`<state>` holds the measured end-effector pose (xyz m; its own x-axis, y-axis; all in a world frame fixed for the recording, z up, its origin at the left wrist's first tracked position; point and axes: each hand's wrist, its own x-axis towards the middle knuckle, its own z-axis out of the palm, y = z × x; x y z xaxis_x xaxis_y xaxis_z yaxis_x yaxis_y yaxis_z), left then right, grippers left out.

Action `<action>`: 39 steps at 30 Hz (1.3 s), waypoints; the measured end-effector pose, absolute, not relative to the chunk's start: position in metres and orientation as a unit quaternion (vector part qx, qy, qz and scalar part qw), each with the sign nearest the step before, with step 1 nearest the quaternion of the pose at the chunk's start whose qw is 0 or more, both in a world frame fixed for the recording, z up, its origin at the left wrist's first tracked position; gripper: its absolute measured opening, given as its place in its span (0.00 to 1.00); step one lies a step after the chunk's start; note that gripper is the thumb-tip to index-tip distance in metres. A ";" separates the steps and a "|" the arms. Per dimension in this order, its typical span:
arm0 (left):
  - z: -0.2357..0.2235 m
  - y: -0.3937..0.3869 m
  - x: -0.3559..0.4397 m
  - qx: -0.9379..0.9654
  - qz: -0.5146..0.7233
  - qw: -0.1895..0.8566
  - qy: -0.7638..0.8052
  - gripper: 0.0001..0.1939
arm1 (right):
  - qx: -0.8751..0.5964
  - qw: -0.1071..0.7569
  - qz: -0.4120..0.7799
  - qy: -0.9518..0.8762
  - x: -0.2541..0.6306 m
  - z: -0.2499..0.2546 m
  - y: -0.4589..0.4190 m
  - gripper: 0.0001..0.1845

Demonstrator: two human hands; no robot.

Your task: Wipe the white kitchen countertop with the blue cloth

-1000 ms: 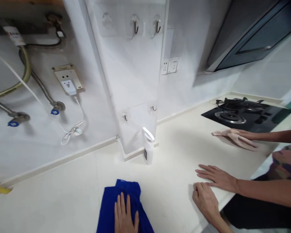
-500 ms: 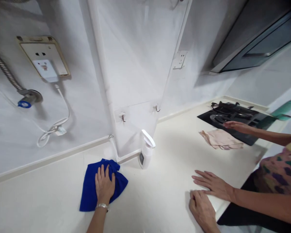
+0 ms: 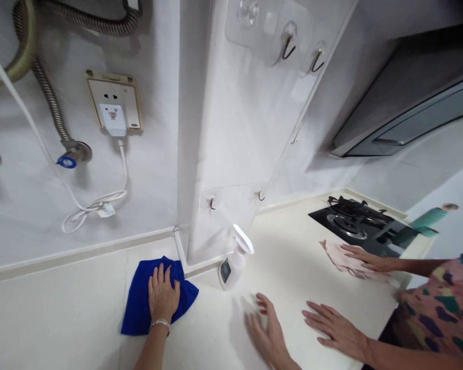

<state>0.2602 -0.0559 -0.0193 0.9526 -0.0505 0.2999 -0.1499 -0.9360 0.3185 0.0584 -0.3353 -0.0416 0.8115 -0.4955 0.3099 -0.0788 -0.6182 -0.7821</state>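
My left hand [image 3: 164, 298] lies flat, fingers stretched out, on a crumpled blue cloth [image 3: 139, 293] spread on the pale counter. A silvery band circles that wrist. My right hand [image 3: 269, 331] is held low over the counter, fingers apart and a little blurred, with nothing in it. Beyond it stands a white spray bottle [image 3: 234, 264] with a dark label, upright beside the foot of the wall pillar; neither of my hands touches it.
At the right, a co-worker's hand [image 3: 364, 257] rests on a pinkish cloth [image 3: 339, 257]; their other hand [image 3: 335, 326] lies flat on the counter [image 3: 285, 241]. Farther back are a black gas hob [image 3: 351, 223] and green roll [image 3: 424, 223]. A plugged-in cable [image 3: 124, 169] hangs at left.
My right hand has left its place beside the co-worker's hand and moved left, its fingers opening out. The co-worker's far hand has come down onto the pinkish cloth. My left hand stays on the blue cloth.
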 end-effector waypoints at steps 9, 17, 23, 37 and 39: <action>-0.028 -0.053 0.263 0.966 0.193 0.162 -0.059 0.27 | -0.800 0.486 -0.254 0.245 0.181 -0.017 -0.278 0.41; -0.037 -0.051 0.270 0.969 0.202 0.129 -0.059 0.29 | -0.786 0.494 -0.275 0.248 0.174 -0.018 -0.283 0.24; -0.031 -0.051 0.271 0.976 0.182 0.106 -0.059 0.30 | -0.775 0.488 -0.289 0.280 0.140 -0.024 -0.318 0.24; -0.034 -0.052 0.271 0.972 0.191 0.118 -0.068 0.29 | -0.773 0.477 -0.313 0.278 0.206 -0.024 -0.440 0.33; -0.034 -0.052 0.270 0.970 0.198 0.118 -0.073 0.29 | -0.773 0.479 -0.312 0.274 0.219 -0.026 -0.443 0.34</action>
<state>0.2703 -0.0516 -0.0342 0.9112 -0.0945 0.4010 -0.1877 -0.9617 0.2000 0.2192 -0.4434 -0.0257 0.6552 -0.7228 0.2197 -0.1253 -0.3908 -0.9119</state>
